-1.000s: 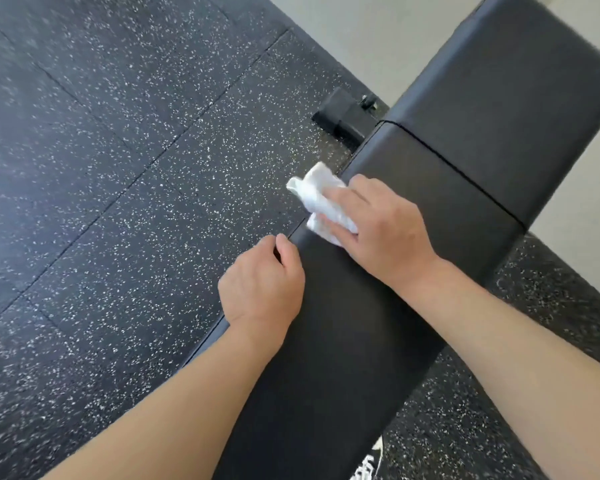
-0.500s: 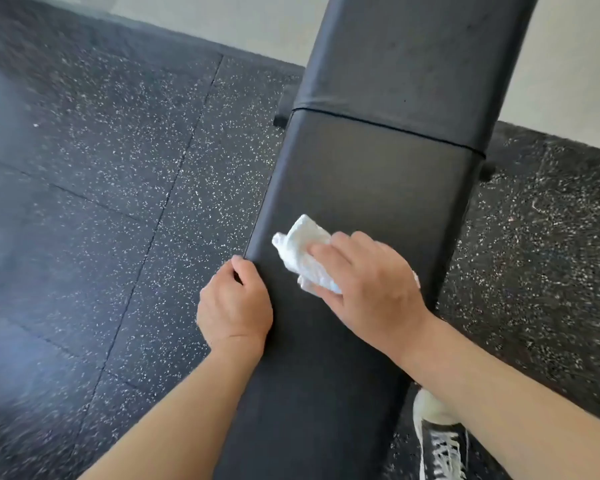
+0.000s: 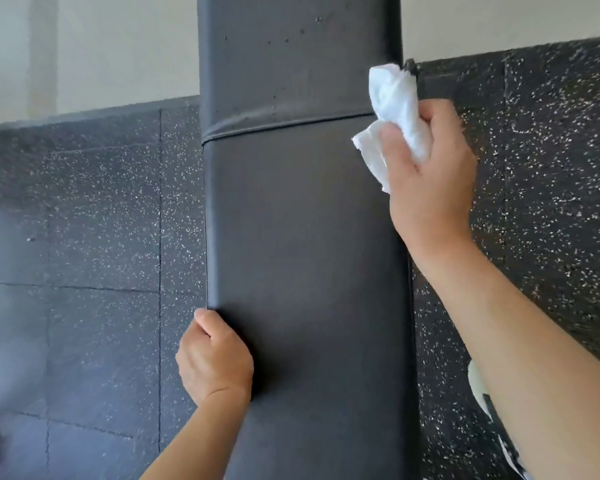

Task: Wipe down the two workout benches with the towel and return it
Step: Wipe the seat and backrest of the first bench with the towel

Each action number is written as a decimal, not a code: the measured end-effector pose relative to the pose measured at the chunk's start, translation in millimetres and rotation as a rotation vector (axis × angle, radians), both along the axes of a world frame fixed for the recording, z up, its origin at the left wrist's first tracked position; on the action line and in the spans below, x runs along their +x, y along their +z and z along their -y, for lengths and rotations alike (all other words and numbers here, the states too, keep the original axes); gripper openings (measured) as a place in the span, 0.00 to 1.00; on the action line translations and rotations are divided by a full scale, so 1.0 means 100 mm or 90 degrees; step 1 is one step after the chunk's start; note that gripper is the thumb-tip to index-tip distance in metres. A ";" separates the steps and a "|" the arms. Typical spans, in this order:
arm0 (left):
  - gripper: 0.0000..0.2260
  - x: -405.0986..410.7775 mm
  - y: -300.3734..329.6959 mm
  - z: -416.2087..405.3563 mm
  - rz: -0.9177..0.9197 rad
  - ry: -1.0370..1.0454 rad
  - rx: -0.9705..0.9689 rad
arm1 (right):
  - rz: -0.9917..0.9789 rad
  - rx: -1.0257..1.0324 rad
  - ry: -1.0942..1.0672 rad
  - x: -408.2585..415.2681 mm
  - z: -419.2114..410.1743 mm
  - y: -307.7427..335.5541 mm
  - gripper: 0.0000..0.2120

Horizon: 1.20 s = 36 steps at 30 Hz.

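At the left of the frame lies the dark speckled floor (image 3: 94, 209), cut by tile seams, with a pale wall (image 3: 118, 50) above it in the upper left. In the lower centre-left, the left hand (image 3: 215, 362) grips the left edge of the bench (image 3: 302, 237), fingers (image 3: 205, 322) curled over the edge and the heel of the hand resting on the surface. The bench, a long black pad, runs up the middle of the frame from the bottom edge to the top, with a seam (image 3: 284, 128) crossing it in the upper half; small specks dot the section above the seam. At the upper right, the right hand (image 3: 430, 181) clenches a crumpled white towel (image 3: 395, 112), which sits at the right edge of the bench just beside the seam, bunched folds sticking out above and left of the hand. Whether the towel touches the surface is unclear. At the lower right, a pale shoe (image 3: 478, 386) shows beside the right forearm.
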<state>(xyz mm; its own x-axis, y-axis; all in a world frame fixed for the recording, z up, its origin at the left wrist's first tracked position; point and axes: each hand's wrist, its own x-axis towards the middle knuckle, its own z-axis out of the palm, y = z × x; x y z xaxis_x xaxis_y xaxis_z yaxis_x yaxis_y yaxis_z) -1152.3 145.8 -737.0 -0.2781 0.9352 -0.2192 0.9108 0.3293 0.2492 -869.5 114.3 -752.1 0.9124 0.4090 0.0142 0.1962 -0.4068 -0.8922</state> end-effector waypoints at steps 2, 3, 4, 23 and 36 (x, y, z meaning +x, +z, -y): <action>0.26 0.01 0.01 0.01 0.000 0.003 -0.007 | -0.097 0.042 -0.024 -0.17 0.19 0.03 0.10; 0.28 0.01 0.01 0.01 0.001 0.006 -0.008 | -0.121 0.042 -0.024 -0.29 0.33 0.03 0.09; 0.29 0.02 0.02 0.02 0.001 0.009 -0.009 | -0.132 0.037 -0.021 -0.42 0.49 0.03 0.08; 0.29 0.04 0.03 0.02 0.016 0.000 0.012 | -0.177 0.071 -0.024 0.03 0.09 -0.04 0.09; 0.24 0.01 -0.02 -0.01 0.025 -0.003 0.027 | -0.252 0.038 -0.002 -0.73 0.86 0.02 0.09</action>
<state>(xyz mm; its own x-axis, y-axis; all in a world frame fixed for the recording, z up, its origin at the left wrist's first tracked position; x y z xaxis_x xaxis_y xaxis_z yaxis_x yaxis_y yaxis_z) -1151.1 146.6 -739.3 -0.2658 0.9451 -0.1899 0.9017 0.3134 0.2980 -942.5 27.9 -749.8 0.8533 0.4160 -0.3143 -0.1679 -0.3514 -0.9210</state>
